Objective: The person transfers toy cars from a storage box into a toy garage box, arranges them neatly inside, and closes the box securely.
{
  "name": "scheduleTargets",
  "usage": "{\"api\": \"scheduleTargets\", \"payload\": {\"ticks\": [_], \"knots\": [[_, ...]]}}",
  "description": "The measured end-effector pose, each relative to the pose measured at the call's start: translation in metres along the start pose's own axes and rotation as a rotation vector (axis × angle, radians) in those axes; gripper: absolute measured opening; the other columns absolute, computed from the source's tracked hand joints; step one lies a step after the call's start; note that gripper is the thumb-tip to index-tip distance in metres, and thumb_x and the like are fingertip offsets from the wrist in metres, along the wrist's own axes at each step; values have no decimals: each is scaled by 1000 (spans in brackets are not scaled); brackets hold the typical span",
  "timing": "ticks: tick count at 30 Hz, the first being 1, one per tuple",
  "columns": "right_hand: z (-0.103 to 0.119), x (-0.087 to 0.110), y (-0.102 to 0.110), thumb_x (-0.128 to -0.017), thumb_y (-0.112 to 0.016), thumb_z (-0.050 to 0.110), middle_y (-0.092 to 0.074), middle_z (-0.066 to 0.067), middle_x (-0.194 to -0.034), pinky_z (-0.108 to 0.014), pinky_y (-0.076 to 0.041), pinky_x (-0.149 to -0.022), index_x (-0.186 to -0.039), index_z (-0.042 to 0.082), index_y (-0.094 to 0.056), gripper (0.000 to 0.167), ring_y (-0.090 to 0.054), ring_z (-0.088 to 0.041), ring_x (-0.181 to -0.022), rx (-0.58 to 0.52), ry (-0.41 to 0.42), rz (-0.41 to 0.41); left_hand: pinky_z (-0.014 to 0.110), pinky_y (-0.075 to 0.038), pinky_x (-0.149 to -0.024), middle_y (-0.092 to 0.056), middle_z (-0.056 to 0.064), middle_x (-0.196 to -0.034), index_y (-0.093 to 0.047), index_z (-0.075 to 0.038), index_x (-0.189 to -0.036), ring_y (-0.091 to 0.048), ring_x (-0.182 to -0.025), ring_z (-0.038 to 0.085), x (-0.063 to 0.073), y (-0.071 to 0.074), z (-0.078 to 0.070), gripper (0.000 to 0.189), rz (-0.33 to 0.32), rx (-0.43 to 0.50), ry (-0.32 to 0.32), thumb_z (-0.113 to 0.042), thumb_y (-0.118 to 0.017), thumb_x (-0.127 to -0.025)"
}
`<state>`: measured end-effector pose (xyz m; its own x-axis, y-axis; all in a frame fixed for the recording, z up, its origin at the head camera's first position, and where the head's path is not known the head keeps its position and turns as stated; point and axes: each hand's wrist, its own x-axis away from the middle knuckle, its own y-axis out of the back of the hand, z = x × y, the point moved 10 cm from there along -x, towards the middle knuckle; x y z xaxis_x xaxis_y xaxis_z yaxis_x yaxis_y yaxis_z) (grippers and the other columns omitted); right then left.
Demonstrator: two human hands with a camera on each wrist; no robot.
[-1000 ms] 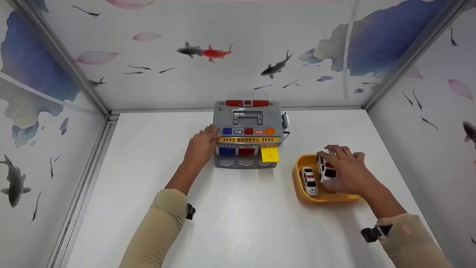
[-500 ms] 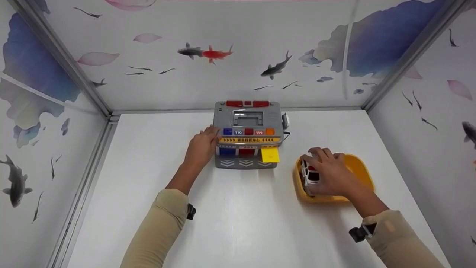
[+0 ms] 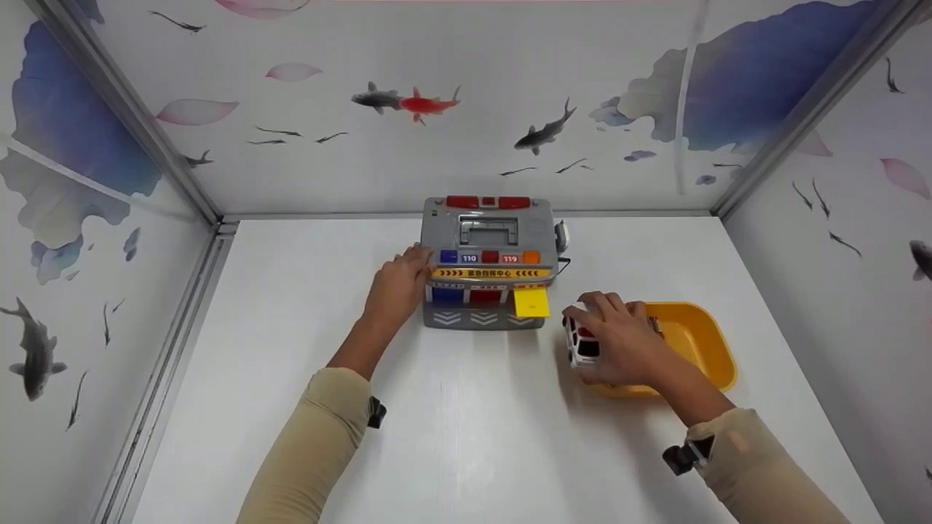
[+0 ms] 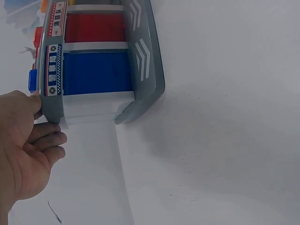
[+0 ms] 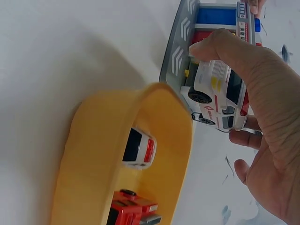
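Observation:
My right hand (image 3: 619, 338) grips a white toy car (image 3: 582, 346) with a red roof part, just off the left rim of the yellow bin (image 3: 717, 342). In the right wrist view the toy car (image 5: 218, 93) shows black wheels, dark windows and yellow and red marks, with thumb and fingers on opposite sides. A grey toy garage (image 3: 437, 229) stands at the back middle. Its blue and red doors are down, and a yellow flap (image 3: 531, 303) sticks out at the right bay. My left hand (image 3: 399, 287) holds the garage's left edge, thumb toward the front.
Inside the bin lie another white toy car (image 5: 139, 149) and a red toy truck (image 5: 129, 206). The bin stands on the white table (image 3: 466, 422), right of the garage. Printed walls (image 3: 641, 87) enclose the table at the back and sides.
My right hand has moved left with the white toy car, from inside the bin to past its left rim. My left hand stays on the garage.

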<state>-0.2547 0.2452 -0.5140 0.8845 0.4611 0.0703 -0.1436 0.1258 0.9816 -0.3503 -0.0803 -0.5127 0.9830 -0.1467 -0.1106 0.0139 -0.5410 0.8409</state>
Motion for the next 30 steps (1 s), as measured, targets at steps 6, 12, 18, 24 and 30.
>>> {"api": "scheduleTargets", "payload": {"ticks": [6,12,18,24,30], "knots": [[9,-6,-11,-77,-96,47,-48,-14,-165,-70,-41,-115,-161,28,-54,95,-46,-38,-148,-15,4,29,47,-39,-135,-56,13,-167,-62,-11,-158,-54,-158,29,0,1,-1,47,-7,17,-4,-35,-54,-118],[14,-8,-22,-77,-98,49,-48,-12,-166,-74,-40,-118,-162,31,-54,97,-46,-38,-150,-3,-2,51,46,-39,-135,-56,12,-166,-63,-12,-157,-54,-157,28,0,0,-1,46,-10,28,-1,-35,-55,-118],[17,-7,-29,-78,-98,50,-51,-13,-164,-71,-40,-115,-163,30,-53,98,-47,-37,-149,29,10,46,48,-41,-133,-56,14,-166,-63,-10,-157,-55,-157,30,-1,0,-2,47,-1,9,-7,-35,-55,-118],[24,-9,-40,-79,-96,53,-51,-13,-165,-73,-40,-117,-165,28,-52,100,-48,-36,-149,66,8,63,47,-41,-134,-56,15,-165,-63,-8,-156,-55,-156,30,-1,1,-2,47,2,2,-7,-34,-55,-118],[31,-13,-53,-82,-96,49,-47,-15,-169,-80,-33,-125,-166,25,-51,99,-45,-38,-154,44,-14,90,47,-40,-134,-54,15,-167,-62,-9,-157,-54,-157,29,0,1,-3,47,-1,8,-4,-34,-56,-118]]}}
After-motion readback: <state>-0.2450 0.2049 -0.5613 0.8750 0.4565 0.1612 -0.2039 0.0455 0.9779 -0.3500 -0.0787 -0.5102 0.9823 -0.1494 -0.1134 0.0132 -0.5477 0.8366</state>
